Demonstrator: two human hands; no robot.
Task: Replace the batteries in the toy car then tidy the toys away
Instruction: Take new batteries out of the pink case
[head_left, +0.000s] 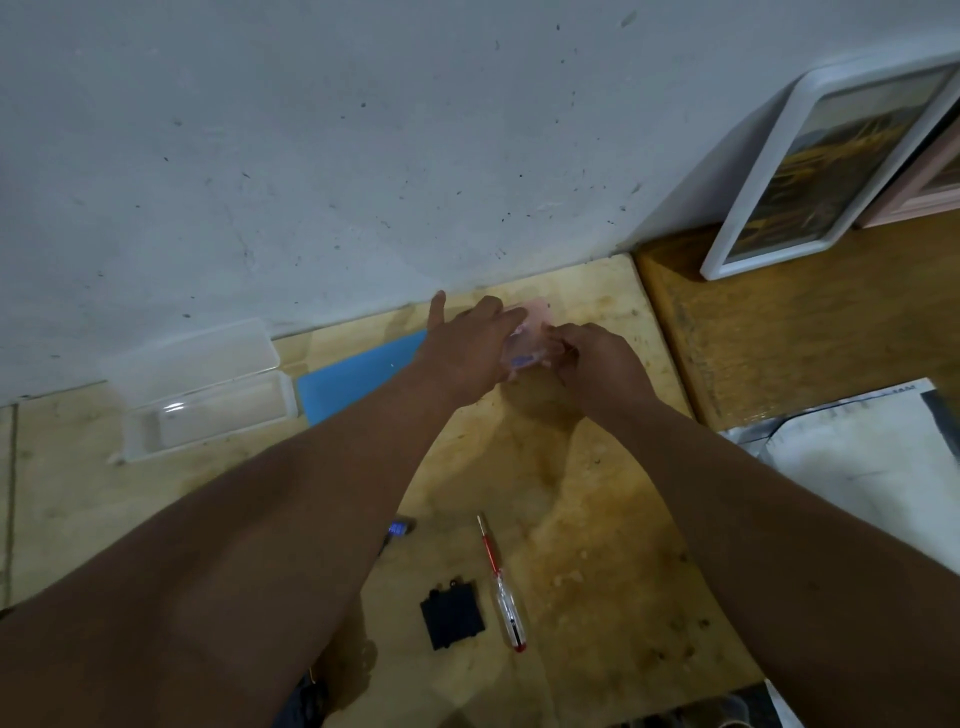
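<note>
Both hands work at a small clear plastic pack with a pink backing (527, 340) held above the far edge of the worn wooden table (571, 493): the left hand (470, 353) grips its side with the thumb stuck out, and the right hand (597, 364) pinches its near end. Blue shapes inside are probably batteries; a sudden tear could scatter them. The black battery cover (452, 616) and red-and-clear screwdriver (501, 582) lie near the front edge, where an arm could sweep them off.

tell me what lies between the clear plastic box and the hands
A flat blue sheet lies on the table between the clear plastic box and the left hand, in the head view.
</note>
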